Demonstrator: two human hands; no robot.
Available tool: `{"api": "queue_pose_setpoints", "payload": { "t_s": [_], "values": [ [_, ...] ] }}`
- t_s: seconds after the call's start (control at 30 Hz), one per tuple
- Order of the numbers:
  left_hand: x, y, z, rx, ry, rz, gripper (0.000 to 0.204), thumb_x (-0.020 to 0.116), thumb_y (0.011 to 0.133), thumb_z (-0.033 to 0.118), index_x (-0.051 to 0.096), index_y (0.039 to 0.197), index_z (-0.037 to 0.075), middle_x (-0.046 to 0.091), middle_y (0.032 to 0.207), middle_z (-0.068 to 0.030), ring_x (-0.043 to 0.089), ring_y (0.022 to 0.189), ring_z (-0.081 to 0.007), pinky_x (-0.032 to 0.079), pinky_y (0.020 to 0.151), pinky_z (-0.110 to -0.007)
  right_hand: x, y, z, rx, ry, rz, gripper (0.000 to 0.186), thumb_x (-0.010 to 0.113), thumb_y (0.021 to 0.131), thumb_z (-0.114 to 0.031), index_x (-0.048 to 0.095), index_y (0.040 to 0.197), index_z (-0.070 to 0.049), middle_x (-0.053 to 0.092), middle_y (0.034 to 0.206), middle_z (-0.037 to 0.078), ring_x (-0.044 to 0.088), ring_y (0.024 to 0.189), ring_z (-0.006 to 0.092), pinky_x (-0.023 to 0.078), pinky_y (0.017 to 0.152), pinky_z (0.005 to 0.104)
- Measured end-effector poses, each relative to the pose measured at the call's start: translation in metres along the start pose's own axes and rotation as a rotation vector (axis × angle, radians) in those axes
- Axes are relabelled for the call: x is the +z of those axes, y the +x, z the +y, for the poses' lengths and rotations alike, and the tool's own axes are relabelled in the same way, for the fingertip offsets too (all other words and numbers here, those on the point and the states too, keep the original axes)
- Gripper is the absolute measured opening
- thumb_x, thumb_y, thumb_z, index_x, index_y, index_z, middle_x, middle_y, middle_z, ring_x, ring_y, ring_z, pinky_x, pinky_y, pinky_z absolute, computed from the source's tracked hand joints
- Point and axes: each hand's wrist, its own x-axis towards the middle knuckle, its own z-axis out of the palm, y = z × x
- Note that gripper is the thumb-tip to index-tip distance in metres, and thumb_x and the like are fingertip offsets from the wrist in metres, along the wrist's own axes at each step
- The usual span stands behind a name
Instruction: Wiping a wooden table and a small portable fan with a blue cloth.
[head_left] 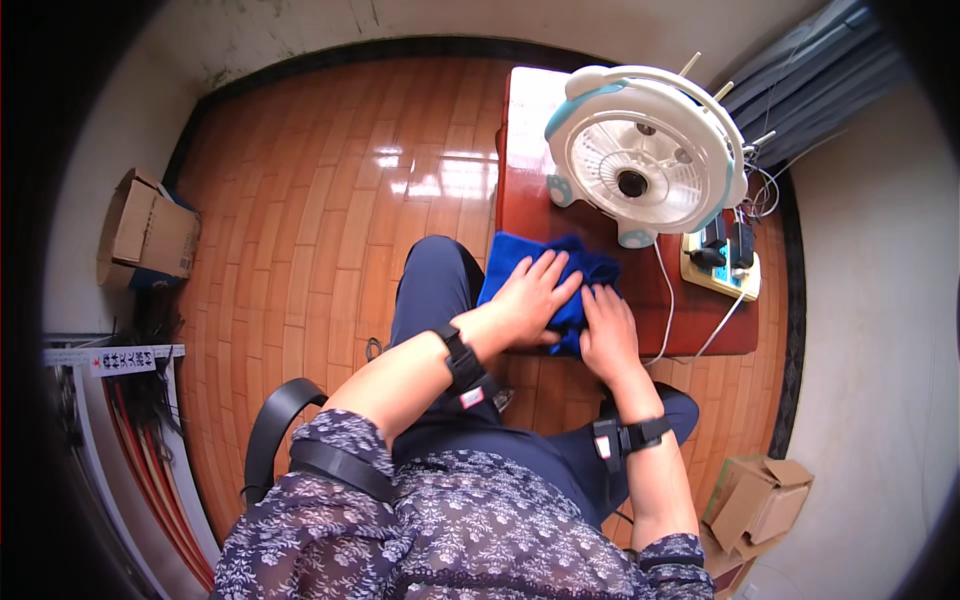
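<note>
A bright blue cloth [514, 250] lies bunched at the near left corner of a red-brown table [525, 205], its left side reaching past the table's edge. My left hand [535, 292] rests on the cloth with its fingers spread. Close beside it, my right hand [610, 325] lies on the right part of the cloth, fingers stretched forward. The cloth's far right part is rumpled into folds. Parts of it are hidden under both hands.
A white and light blue fan [645, 160] stands just behind the cloth. To the right sits a power strip [722, 268] with black plugs, and white cords run over the table. Cardboard boxes stand at left [150, 230] and lower right [765, 505]. A dark curtain [810, 80] hangs behind.
</note>
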Motion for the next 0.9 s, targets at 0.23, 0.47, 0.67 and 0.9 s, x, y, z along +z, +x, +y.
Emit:
{"api": "queue_pose_setpoints", "payload": {
  "t_s": [0.23, 0.47, 0.67, 0.9],
  "values": [
    [-0.004, -0.062, 0.011, 0.127, 0.017, -0.061, 0.099, 0.082, 0.063, 0.044, 0.037, 0.144, 0.009, 0.034, 0.146, -0.0263, 0.033, 0.136, -0.0402, 0.031, 0.108, -0.048, -0.01, -0.048, -0.031, -0.126, -0.009, -0.086, 0.057, 0.063, 0.073, -0.006, 0.053, 0.129, -0.004, 0.052, 0.131, 0.017, 0.046, 0.125, 0.0352, 0.033, 0.107, 0.0505],
    [-0.003, -0.02, 0.001, -0.005, 0.032, -0.068, 0.104, 0.075, 0.067, 0.055, 0.031, 0.146, 0.004, 0.023, 0.151, -0.0284, 0.023, 0.141, -0.0415, 0.025, 0.112, -0.052, -0.006, -0.001, -0.011, -0.068, -0.064, -0.043, 0.056, 0.058, 0.074, -0.005, 0.053, 0.129, -0.003, 0.054, 0.131, 0.017, 0.047, 0.124, 0.0355, 0.036, 0.104, 0.0519],
    [-0.003, 0.003, -0.001, -0.038, 0.096, -0.043, 0.1, 0.071, 0.071, 0.055, 0.031, 0.145, 0.001, 0.025, 0.149, -0.0317, 0.026, 0.139, -0.0449, 0.027, 0.11, -0.053, 0.001, 0.011, -0.003, -0.014, -0.087, 0.008, 0.056, 0.057, 0.073, -0.005, 0.053, 0.129, -0.004, 0.053, 0.132, 0.017, 0.047, 0.124, 0.0355, 0.038, 0.103, 0.0522],
    [0.002, -0.057, 0.018, 0.051, 0.166, -0.124, 0.1, 0.075, 0.068, 0.053, 0.035, 0.143, 0.001, 0.025, 0.148, -0.0332, 0.025, 0.139, -0.0462, 0.026, 0.111, -0.055, -0.008, -0.036, -0.032, -0.089, 0.013, -0.053, 0.059, 0.066, 0.072, -0.006, 0.054, 0.129, -0.006, 0.053, 0.131, 0.017, 0.047, 0.124, 0.0353, 0.034, 0.107, 0.0503]
  ]
}}
